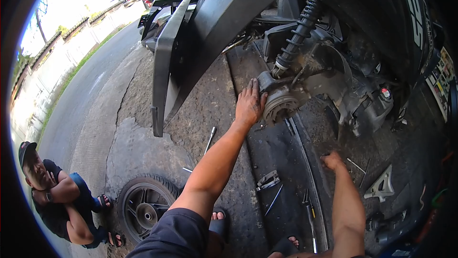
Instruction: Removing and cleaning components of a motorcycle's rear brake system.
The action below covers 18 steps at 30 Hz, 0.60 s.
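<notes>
My left hand (249, 105) lies with its fingers stretched out against the round metal hub housing (281, 104) at the back of a dark scooter. No wheel sits on that hub. Just above it, the coil-spring shock absorber (300, 34) runs up under the bodywork. My right hand (333, 159) is low, by the dark ground right of a long metal strip, its fingers curled in. Whatever it may hold is hidden. A T-handle wrench (361, 169) and a pale triangular bracket (381, 185) lie to its right.
A detached wheel (146, 214) lies at lower left, beside a crouching person (59, 201) with folded arms. A metal clamp-like part (268, 180), a thin blue stick (274, 200) and a long-handled tool (312, 224) lie on the ground. The black rear mudguard (224, 10) juts overhead.
</notes>
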{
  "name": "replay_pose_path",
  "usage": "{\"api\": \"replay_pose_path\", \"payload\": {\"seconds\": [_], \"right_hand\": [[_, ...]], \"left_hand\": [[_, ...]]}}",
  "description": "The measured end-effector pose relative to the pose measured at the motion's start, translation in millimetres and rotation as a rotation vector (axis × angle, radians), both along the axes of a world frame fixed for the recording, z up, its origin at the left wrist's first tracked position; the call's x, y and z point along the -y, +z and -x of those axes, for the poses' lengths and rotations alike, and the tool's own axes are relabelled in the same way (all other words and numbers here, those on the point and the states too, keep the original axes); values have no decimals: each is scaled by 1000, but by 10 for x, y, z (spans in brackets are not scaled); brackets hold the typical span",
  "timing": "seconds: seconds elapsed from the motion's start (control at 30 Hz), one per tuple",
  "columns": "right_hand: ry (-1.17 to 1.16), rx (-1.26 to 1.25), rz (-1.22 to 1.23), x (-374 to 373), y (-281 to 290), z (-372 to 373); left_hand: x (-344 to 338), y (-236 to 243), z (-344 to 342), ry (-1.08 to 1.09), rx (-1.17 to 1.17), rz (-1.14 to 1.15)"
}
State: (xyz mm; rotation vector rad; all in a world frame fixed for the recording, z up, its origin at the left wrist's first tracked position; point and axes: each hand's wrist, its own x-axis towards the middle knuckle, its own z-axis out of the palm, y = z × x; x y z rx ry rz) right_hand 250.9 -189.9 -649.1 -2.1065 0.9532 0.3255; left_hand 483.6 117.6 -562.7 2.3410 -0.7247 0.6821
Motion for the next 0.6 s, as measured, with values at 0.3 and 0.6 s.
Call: {"api": "replay_pose_path", "payload": {"seconds": [0.3, 0.6], "right_hand": [[10, -3, 27, -9, 8, -33], [-19, 16, -9, 135, -252, -55]], "left_hand": [[5, 0, -3, 2, -35, 10], [9, 17, 11, -6, -98, 34]]}}
